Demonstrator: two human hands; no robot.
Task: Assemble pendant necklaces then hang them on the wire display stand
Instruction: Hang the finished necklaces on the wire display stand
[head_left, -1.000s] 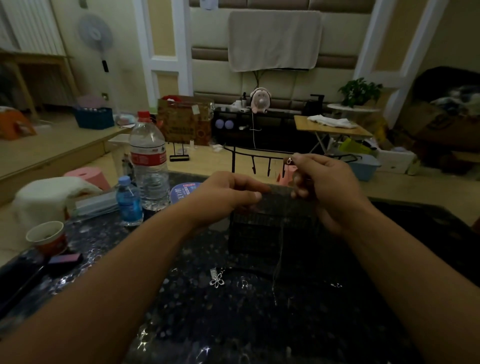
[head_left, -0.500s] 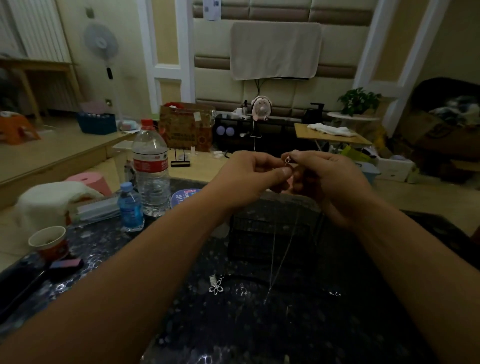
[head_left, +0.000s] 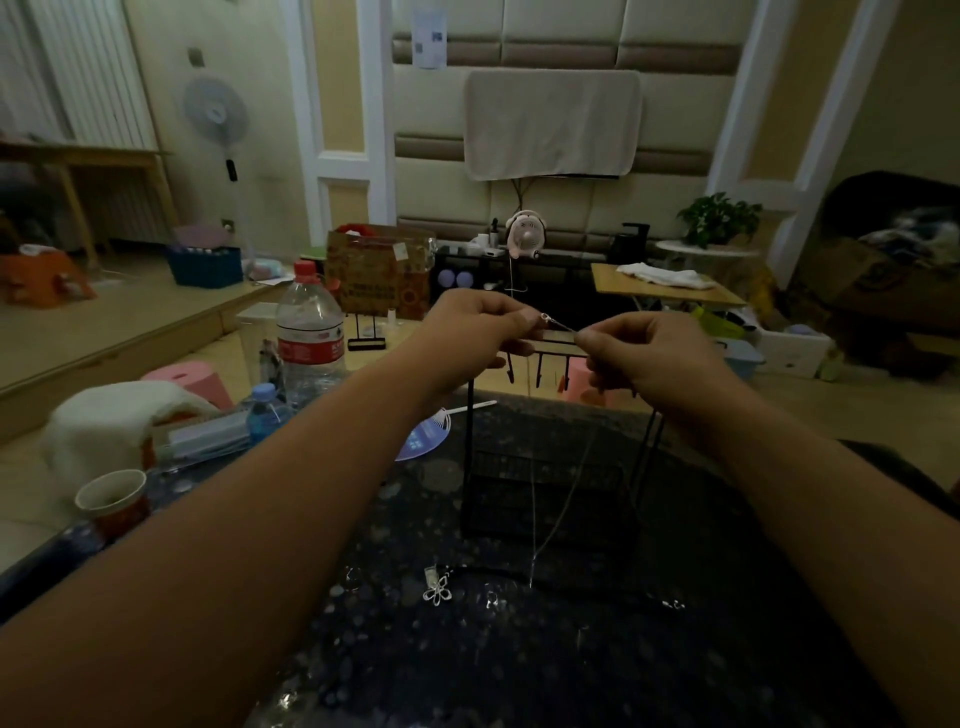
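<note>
Fingers (head_left: 524, 325) pinching chain (head_left: 563, 327) — taut, tilted down-right, toward right hand (head_left: 657, 358).

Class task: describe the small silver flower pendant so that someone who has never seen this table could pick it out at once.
Start at the dark speckled table and find the black wire display stand at its middle. On the tabletop just in front of the stand's left corner lies the flower pendant. It is the only bright silver open-petalled shape there, unlike the scattered glints nearby.
</note>
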